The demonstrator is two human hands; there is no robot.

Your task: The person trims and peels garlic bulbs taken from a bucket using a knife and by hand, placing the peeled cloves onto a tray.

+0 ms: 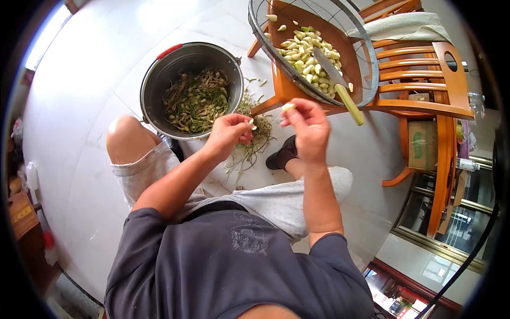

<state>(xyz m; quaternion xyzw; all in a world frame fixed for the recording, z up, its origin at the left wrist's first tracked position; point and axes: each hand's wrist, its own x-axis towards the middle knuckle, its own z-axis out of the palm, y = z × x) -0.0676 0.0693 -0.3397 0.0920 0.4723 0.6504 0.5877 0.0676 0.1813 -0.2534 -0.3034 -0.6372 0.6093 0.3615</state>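
While the left hand (226,134) and right hand (311,130), slightly apart, each pinch one pale piece (288,107), one knife (348,105) crosses the basket (374,69)'s near rim; floor (95,69) stretches left of one bucket (152,95).

A single wide-angle, head-worn camera is looking down over the wearer's shirt (207,260), facing forward toward the nearby bucket (155,87).
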